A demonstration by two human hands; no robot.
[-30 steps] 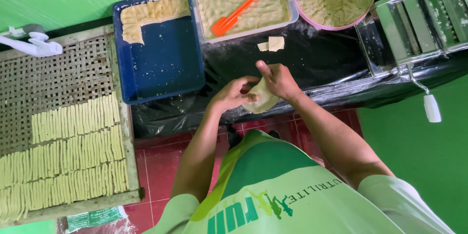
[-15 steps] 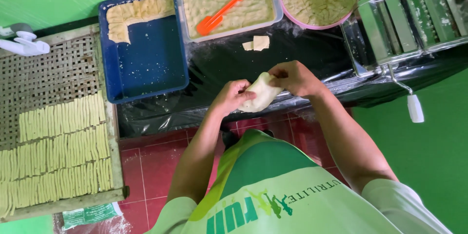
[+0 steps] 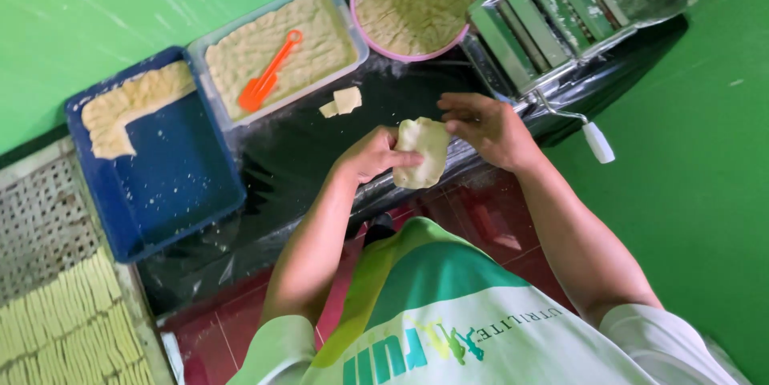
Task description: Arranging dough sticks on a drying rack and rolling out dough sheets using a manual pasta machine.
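Observation:
A pale, flattened piece of dough (image 3: pixel 423 153) hangs over the front edge of the black-covered table (image 3: pixel 296 153). My left hand (image 3: pixel 370 154) grips its left side, thumb laid across its face. Fingers spread, my right hand (image 3: pixel 485 127) touches the dough's upper right corner with its fingertips. Just beyond that hand stands a metal pasta roller (image 3: pixel 545 24), its crank handle (image 3: pixel 597 141) pointing down to the right. Two small dough scraps (image 3: pixel 343 102) lie on the table behind my left hand.
A blue tray (image 3: pixel 160 185) holds dough along its far side. Next to it are a clear tray of dough (image 3: pixel 280 48) with an orange scoop (image 3: pixel 268 80) and a pink bowl (image 3: pixel 412 0) of dough. A mesh rack (image 3: pixel 48 289) carries cut strips. The floor is red tile (image 3: pixel 481 225).
Both hands and the dough have moved right, closer to the pasta roller. My right hand has loosened from a grip to fingertips on the dough's corner.

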